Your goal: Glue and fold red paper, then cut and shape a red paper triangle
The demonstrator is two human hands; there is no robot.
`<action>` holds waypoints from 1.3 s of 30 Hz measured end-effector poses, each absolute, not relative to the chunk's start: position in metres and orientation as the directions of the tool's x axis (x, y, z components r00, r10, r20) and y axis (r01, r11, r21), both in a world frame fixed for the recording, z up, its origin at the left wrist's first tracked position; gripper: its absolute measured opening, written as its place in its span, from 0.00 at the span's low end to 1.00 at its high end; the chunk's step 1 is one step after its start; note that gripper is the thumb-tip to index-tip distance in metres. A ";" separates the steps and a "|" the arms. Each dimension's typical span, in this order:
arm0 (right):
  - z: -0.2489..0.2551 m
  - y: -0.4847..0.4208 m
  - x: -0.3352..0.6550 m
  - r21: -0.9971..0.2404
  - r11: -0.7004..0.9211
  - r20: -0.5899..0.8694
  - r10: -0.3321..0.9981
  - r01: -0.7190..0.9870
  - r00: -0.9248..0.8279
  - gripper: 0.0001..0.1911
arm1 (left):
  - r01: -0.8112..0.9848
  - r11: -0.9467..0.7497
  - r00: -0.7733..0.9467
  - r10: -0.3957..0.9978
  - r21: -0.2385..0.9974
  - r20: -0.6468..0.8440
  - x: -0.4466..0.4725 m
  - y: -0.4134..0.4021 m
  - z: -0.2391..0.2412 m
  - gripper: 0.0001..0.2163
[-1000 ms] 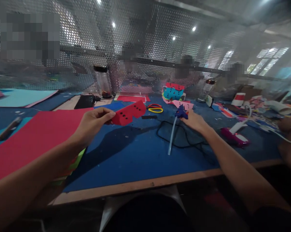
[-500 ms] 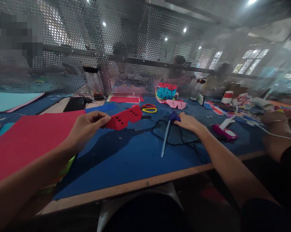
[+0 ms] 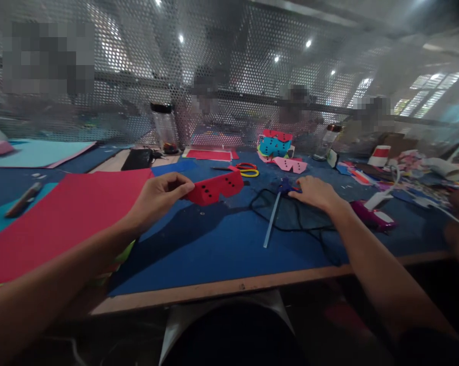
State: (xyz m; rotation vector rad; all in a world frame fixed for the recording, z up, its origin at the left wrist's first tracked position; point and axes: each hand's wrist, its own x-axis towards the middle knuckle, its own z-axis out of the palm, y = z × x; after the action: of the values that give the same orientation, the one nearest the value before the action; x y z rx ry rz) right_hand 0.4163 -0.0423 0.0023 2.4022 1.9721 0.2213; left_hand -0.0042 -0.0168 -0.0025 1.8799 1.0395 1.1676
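Note:
My left hand (image 3: 159, 195) pinches one end of a red foam mask (image 3: 216, 187) with black dots and holds it above the blue table mat (image 3: 214, 244). My right hand (image 3: 316, 192) rests palm down on the mat, fingers stretched toward a blue glue gun (image 3: 284, 186) that lies with a clear glue stick (image 3: 271, 223) trailing toward me. Fingertips touch or nearly touch the gun. A black cord (image 3: 290, 216) loops under my right wrist.
A large red foam sheet (image 3: 61, 218) lies at left. Red and yellow loops (image 3: 248, 170), pink (image 3: 288, 164) and blue masks (image 3: 273, 146), a jar (image 3: 164, 127) and a bottle (image 3: 324, 141) stand farther back by a perforated metal screen. Another person's arm (image 3: 458, 229) is at right.
My right hand has set the blue glue gun down on the mat and opened over it. My left hand has lowered the red mask slightly.

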 end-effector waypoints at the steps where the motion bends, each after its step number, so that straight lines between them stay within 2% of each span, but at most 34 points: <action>1: 0.007 -0.044 0.413 0.073 -0.180 0.173 0.971 0.981 0.166 0.25 | 0.270 -0.462 0.281 0.877 0.845 0.390 -0.004 -0.018 -0.002 0.10; 3: 0.018 -0.048 0.399 -0.100 -0.063 0.306 0.948 0.993 0.091 0.19 | 0.268 -0.495 0.299 0.858 0.826 0.417 -0.002 -0.020 -0.002 0.10; 6: 0.034 -0.052 0.367 -0.402 0.309 0.407 0.904 0.862 -0.134 0.16 | 0.294 -0.568 0.322 0.816 0.769 0.480 0.000 -0.025 -0.001 0.09; 7: 0.038 -0.052 0.355 -0.465 0.409 0.424 0.881 0.785 -0.208 0.17 | 0.306 -0.598 0.329 0.796 0.741 0.507 0.001 -0.027 -0.001 0.09; 9: 0.042 -0.051 0.334 -0.547 0.512 0.455 0.846 0.663 -0.278 0.18 | 0.326 -0.653 0.346 0.755 0.683 0.557 0.001 -0.030 -0.001 0.08; 11: 0.040 -0.047 0.319 -0.626 0.541 0.462 0.837 0.561 -0.292 0.17 | 0.328 -0.701 0.374 0.712 0.634 0.594 0.001 -0.033 0.000 0.08; 13: 0.036 -0.043 0.309 -0.723 0.505 0.425 0.863 0.472 -0.273 0.16 | 0.323 -0.736 0.399 0.676 0.595 0.619 0.001 -0.036 0.001 0.07; 18: 0.022 -0.039 0.299 -0.956 0.224 0.190 0.964 0.191 -0.184 0.15 | 0.323 -0.777 0.451 0.628 0.540 0.634 0.003 -0.040 0.003 0.07; 22: 0.016 -0.042 0.298 -0.996 0.071 0.082 0.973 -0.059 -0.214 0.16 | 0.306 -0.775 0.478 0.628 0.553 0.614 0.005 -0.040 0.001 0.07; 27: 0.011 -0.043 0.298 -0.979 -0.004 0.044 0.973 -0.204 -0.227 0.17 | 0.301 -0.752 0.485 0.650 0.586 0.585 0.006 -0.039 -0.002 0.06; 35: 0.008 -0.046 0.295 -0.973 -0.037 0.018 0.972 -0.228 -0.236 0.19 | 0.320 -0.743 0.491 0.661 0.588 0.568 0.007 -0.041 -0.003 0.08; 39: 0.007 -0.046 0.296 -0.966 -0.036 0.028 0.970 -0.255 -0.243 0.17 | 0.347 -0.730 0.492 0.676 0.589 0.548 0.005 -0.041 -0.003 0.08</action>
State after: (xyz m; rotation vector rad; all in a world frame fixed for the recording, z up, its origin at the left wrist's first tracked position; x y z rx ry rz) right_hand 0.2964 -0.0459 0.0071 1.7597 2.3425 -2.9745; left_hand 0.0054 -0.0412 -0.0026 2.3393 0.8498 1.1182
